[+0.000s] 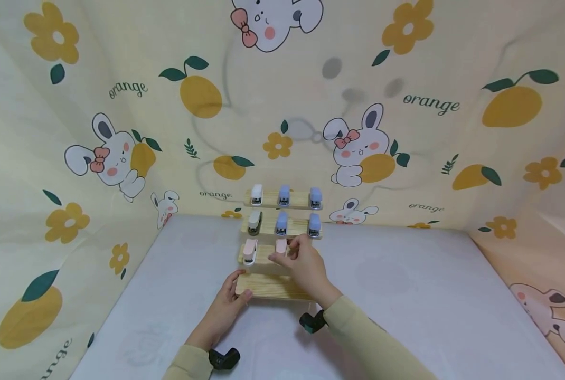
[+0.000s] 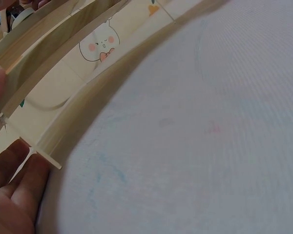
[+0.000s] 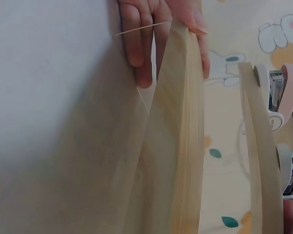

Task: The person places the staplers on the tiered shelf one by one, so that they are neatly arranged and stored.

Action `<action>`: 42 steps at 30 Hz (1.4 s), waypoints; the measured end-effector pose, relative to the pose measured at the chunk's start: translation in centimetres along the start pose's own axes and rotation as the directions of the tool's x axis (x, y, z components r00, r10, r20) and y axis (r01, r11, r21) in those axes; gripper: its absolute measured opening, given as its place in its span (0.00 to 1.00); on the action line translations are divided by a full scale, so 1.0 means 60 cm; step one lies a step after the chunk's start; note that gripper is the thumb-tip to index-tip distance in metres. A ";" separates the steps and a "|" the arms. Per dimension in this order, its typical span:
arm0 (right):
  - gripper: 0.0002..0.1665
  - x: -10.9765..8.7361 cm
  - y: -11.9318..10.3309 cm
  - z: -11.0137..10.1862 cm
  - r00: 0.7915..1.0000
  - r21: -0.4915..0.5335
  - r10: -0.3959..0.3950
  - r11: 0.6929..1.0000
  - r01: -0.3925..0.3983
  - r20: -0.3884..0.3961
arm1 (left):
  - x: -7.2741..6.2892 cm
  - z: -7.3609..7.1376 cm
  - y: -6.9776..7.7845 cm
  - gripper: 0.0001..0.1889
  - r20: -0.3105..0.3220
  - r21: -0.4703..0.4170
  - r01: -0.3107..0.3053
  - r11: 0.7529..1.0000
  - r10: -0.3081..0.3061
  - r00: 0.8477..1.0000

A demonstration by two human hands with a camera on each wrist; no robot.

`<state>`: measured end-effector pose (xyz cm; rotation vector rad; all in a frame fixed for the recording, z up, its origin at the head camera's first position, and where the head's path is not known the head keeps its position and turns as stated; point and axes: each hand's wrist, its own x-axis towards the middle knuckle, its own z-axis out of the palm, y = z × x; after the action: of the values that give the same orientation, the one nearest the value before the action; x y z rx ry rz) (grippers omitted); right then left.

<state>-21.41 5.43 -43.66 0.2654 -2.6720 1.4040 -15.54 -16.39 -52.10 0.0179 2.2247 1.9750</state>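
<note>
A tiered wooden stand (image 1: 270,286) holds small staplers in rows. My left hand (image 1: 223,303) grips the left end of its lowest shelf, the thumb at the front edge; in the left wrist view its fingers (image 2: 31,178) reach around the shelf's end. On the shelf above, my right hand (image 1: 311,269) pinches a pink stapler (image 1: 281,246) between thumb and fingers. Left of it stands another pink stapler (image 1: 250,249) with a white base, also visible in the right wrist view. The right hand partly covers the held stapler and that shelf's right end.
Higher up, one row has a grey-white stapler (image 1: 254,221) and two blue staplers (image 1: 281,222). The top row has a white stapler (image 1: 256,194) and two blue staplers (image 1: 284,195). A pale cloth (image 1: 396,295) covers the table, with a printed curtain (image 1: 282,95) behind.
</note>
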 end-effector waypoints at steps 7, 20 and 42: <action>0.38 -0.001 0.003 0.009 1.000 -0.044 0.000 0.999 -0.001 -0.022 | 0.001 -0.003 0.001 0.38 -0.003 0.009 0.012 1.000 -0.012 1.000; 0.36 0.000 0.004 0.011 0.999 -0.057 0.031 0.998 -0.033 -0.038 | 0.004 -0.004 0.000 0.37 0.007 0.008 0.011 1.000 -0.011 1.000; 0.27 -0.054 0.129 -0.117 0.978 -0.121 -0.203 0.973 0.196 -0.049 | 0.006 -0.026 -0.013 0.36 0.019 0.145 -0.035 0.989 0.032 0.999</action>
<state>-19.72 15.89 -46.50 0.4580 -2.5816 1.1754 -16.00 -17.99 -52.73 0.0900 2.3680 1.8173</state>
